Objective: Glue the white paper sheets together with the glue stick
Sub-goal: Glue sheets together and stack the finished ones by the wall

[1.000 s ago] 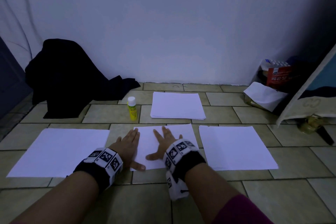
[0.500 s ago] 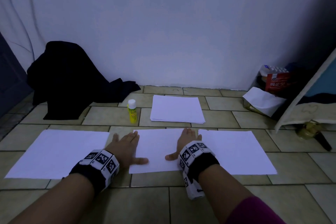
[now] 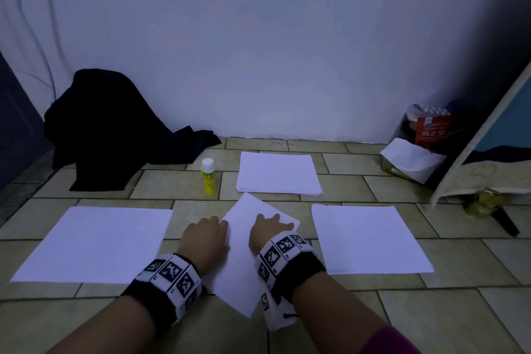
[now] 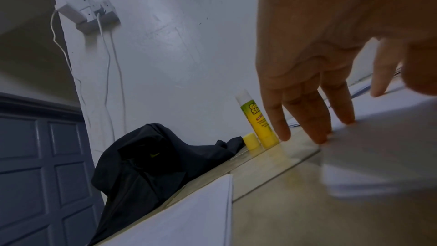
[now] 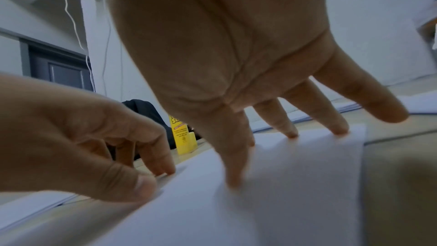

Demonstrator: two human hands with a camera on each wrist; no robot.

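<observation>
While both hands [image 3: 207, 241] press skewed middle sheet [image 3: 244, 261], left fingers [image 5: 163, 166] seemingly pinch edge.

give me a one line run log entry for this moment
left hand: touches middle sheet edge | right hand: presses sheet | sheet: skewed on floor | glue stick: upright, untouched | stage: positioning

The middle paper sheet [image 3: 241, 253] lies turned cornerwise on the floor between two flat sheets; the yellow glue stick [image 3: 208, 177] stands upright behind it, uncapped.
</observation>
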